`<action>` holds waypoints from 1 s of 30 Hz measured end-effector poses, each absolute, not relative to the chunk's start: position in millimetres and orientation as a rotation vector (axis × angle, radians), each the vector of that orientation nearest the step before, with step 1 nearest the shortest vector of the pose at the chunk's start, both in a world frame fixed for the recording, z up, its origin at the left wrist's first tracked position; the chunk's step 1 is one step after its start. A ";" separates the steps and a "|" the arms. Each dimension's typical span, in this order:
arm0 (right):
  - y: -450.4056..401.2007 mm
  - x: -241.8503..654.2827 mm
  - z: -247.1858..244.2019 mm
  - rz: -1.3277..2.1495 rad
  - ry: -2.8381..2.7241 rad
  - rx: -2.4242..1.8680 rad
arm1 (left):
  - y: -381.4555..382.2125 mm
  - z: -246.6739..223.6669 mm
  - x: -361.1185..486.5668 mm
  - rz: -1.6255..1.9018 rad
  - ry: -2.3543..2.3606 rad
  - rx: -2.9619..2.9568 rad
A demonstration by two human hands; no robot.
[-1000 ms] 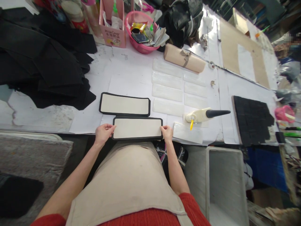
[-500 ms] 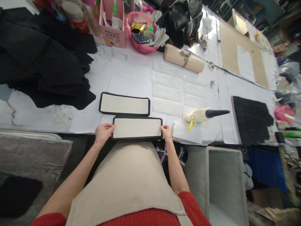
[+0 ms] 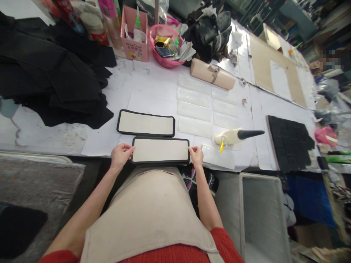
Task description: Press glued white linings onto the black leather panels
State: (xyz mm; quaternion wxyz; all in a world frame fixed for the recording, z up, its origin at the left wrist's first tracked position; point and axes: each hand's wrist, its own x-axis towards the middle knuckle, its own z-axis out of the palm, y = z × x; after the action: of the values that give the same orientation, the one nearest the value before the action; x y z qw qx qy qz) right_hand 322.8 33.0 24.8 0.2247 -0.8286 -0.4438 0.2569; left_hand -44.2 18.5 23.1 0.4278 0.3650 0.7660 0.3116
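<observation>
A long panel with a cream face and a black rounded border [image 3: 160,150] lies at the table's front edge, just before my apron. My left hand [image 3: 121,156] pinches its left end between thumb and fingers. At the opposite end, my right hand [image 3: 196,156] has thumb and fingertips closed at the black border. Directly behind lies a second, similar black-bordered panel [image 3: 146,123], slightly to the left and touching or nearly touching the first. To the right of my right hand, a cream bottle with a yellow nozzle and black handle [image 3: 229,137] rests among clear flat strips [image 3: 194,126].
Black fabric pieces [image 3: 52,73] are heaped at the left. A pink box [image 3: 135,47], a pink basin [image 3: 167,62] and a beige roll [image 3: 212,74] stand farther back. A black stack [image 3: 289,142] lies right; a grey bin [image 3: 261,215] stands below the table edge.
My right fingertips have shifted slightly outward, from over the panel's face to its right border. My left hand keeps its pinch. The view has tilted a little.
</observation>
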 end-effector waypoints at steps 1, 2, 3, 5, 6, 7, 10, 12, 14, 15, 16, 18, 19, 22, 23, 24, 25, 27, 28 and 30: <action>32.0 319.8 31.3 0.614 -1.268 -2.282 | 17.6 27.6 -44.4 0.790 1.938 0.945; 31.5 314.9 37.2 0.514 -1.316 -2.269 | 16.6 32.6 -43.9 0.807 1.997 1.015; 31.5 308.0 41.9 0.426 -1.375 -2.241 | 15.9 37.9 -42.4 0.826 2.074 1.126; 32.9 287.3 46.1 0.328 -1.548 -2.129 | 15.8 47.0 -34.7 0.853 2.190 1.440; 33.9 274.0 45.1 0.316 -1.663 -2.053 | 16.7 49.9 -28.4 0.851 2.182 1.620; 35.0 259.2 42.2 0.318 -1.789 -1.966 | 18.3 51.0 -20.5 0.831 2.122 1.798; 36.7 214.0 25.1 0.364 -2.193 -1.689 | 25.3 42.9 5.9 0.671 1.790 2.223; 36.2 191.4 12.0 0.394 -2.398 -1.537 | 29.2 30.6 19.4 0.532 1.620 2.375; 34.7 180.6 2.1 0.396 -2.505 -1.462 | 30.9 18.0 25.7 0.424 1.554 2.434; 33.9 180.2 -0.8 0.387 -2.526 -1.455 | 30.9 13.0 26.3 0.388 1.551 2.442; 33.0 183.1 -2.4 0.374 -2.532 -1.463 | 30.7 9.2 25.6 0.361 1.557 2.445; 31.4 197.4 -2.4 0.353 -2.527 -1.508 | 29.8 5.4 22.0 0.321 1.564 2.453; 30.7 207.9 -1.5 0.345 -2.517 -1.547 | 29.5 5.0 19.8 0.306 1.559 2.460; 28.7 245.1 0.9 0.324 -2.472 -1.692 | 29.7 6.5 13.6 0.285 1.531 2.476; 27.8 257.0 0.9 0.316 -2.455 -1.737 | 29.9 7.0 11.8 0.285 1.524 2.472; 26.8 267.4 0.5 0.309 -2.439 -1.778 | 30.1 7.5 10.2 0.286 1.518 2.463; 25.9 276.0 -0.4 0.304 -2.423 -1.815 | 30.2 7.9 8.7 0.287 1.514 2.449; 24.1 287.0 -3.1 0.300 -2.392 -1.871 | 30.5 8.4 6.3 0.287 1.516 2.416; 23.4 289.8 -4.6 0.300 -2.378 -1.891 | 30.6 8.7 5.5 0.286 1.518 2.404; 22.7 291.6 -7.6 0.306 -2.359 -1.911 | 30.7 8.8 4.8 0.284 1.516 2.392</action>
State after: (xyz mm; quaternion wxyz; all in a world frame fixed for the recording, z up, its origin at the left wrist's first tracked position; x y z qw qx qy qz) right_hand 291.6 22.7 -7.6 0.0450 -0.6256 -0.7724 0.1001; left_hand 4.8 30.7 8.8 0.1470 0.8314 0.5268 0.0988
